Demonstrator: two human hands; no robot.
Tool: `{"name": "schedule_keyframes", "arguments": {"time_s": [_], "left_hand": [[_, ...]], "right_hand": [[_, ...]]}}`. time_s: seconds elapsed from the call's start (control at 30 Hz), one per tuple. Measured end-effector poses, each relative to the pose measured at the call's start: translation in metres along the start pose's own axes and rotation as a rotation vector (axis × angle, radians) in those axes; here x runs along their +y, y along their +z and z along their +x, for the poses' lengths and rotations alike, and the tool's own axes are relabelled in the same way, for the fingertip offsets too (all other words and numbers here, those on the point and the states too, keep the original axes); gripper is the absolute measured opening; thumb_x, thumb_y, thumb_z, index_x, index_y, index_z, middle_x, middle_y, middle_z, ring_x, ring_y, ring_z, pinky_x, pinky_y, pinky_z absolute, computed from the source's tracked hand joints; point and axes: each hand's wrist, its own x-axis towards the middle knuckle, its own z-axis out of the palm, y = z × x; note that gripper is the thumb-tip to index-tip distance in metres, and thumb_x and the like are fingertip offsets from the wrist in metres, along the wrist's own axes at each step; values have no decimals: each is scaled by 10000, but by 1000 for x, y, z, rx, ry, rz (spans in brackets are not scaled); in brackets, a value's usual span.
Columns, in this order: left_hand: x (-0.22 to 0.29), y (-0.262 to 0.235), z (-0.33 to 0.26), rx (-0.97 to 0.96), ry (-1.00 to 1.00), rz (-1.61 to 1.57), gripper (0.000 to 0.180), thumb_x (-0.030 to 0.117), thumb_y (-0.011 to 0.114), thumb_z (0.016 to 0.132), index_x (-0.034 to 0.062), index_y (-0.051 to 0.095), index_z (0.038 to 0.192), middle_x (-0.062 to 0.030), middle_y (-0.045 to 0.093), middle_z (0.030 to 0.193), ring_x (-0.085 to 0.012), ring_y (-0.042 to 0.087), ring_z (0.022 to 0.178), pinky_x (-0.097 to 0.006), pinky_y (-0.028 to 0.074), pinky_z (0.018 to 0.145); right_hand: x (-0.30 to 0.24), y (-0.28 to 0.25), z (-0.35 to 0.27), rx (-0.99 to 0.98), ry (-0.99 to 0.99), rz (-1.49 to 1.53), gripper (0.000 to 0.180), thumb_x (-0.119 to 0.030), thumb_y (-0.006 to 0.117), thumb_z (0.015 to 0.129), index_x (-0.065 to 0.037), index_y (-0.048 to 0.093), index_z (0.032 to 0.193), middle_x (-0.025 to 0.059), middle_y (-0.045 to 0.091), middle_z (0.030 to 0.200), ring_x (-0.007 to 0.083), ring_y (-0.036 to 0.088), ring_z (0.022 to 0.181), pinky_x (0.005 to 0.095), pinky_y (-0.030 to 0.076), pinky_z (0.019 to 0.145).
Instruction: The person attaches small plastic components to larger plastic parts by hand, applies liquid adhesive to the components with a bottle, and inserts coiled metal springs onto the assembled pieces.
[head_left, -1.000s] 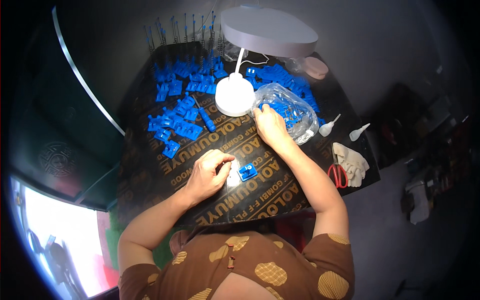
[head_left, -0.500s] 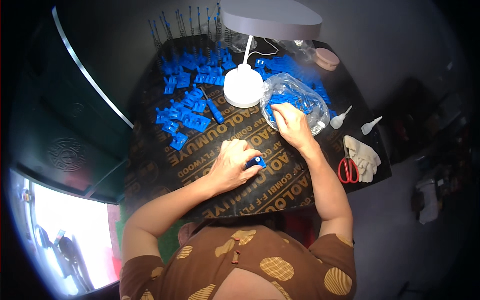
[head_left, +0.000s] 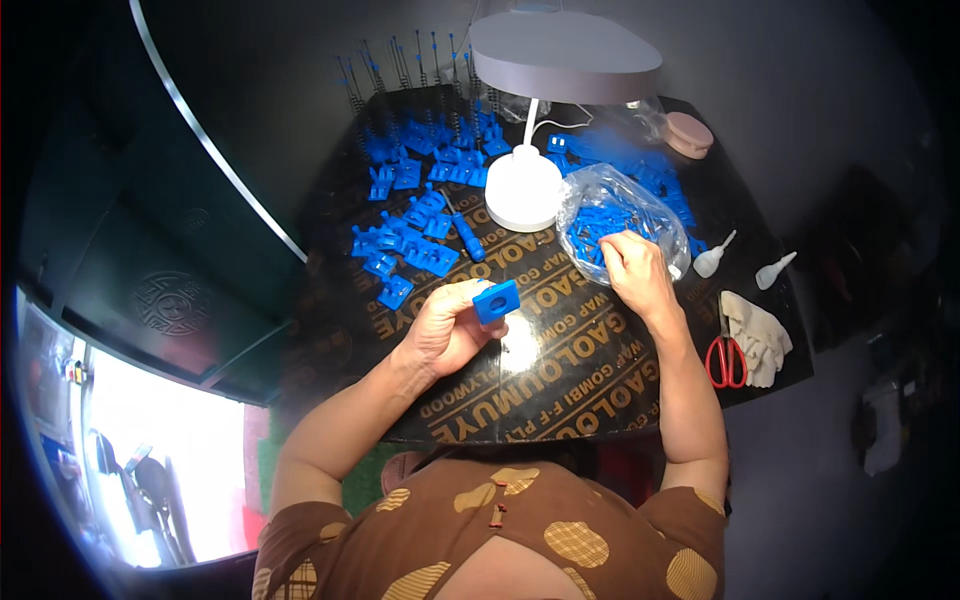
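Raised above the near half of the table, my left hand grips a blue plastic part, its flat square face with a round hole turned up. My right hand is at the near edge of a clear plastic bag filled with small blue plastic pieces. Thumb and fingers of that hand are pinched together over the pieces; whether something sits between them is too small to make out. A blue-handled screwdriver lies beyond my left hand, beside a cluster of blue plastic assemblies.
A white desk lamp stands mid-table. Behind it are blue parts with upright black springs and more blue pieces. To the right lie two small white squeeze bottles, red-handled scissors, a cloth glove and a round pink container.
My left hand has lifted off the table and tilted the blue part so its flat face shows. My right hand remains at the bag, its fingers still pinched. The whole view has shifted slightly.
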Motion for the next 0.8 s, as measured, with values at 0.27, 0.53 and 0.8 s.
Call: {"name": "schedule_keyframes", "arguments": {"time_s": [0.27, 0.53, 0.8], "left_hand": [[5, 4, -1, 131, 115, 234, 165, 176, 618, 884, 17, 625, 928, -95, 641, 847, -176, 560, 692, -322, 444, 639], [14, 10, -2, 229, 586, 1580, 42, 38, 649, 813, -4, 641, 813, -38, 572, 711, -132, 522, 628, -266, 407, 584], [12, 1, 0, 213, 637, 1781, 58, 55, 667, 751, 5, 640, 765, -118, 562, 743, -297, 553, 779, -391, 442, 722]], "right_hand": [[-2, -8, -2, -276, 91, -51, 238, -155, 532, 848, 15, 628, 712, 226, 622, 722, 401, 624, 704, 462, 488, 656], [19, -17, 3, -260, 202, 95, 203, -127, 528, 864, 26, 653, 815, 152, 643, 684, 250, 628, 591, 348, 488, 600], [29, -14, 0, -24, 88, -60, 116, -61, 597, 816, -3, 680, 872, 177, 645, 850, 338, 626, 836, 409, 492, 754]]}}
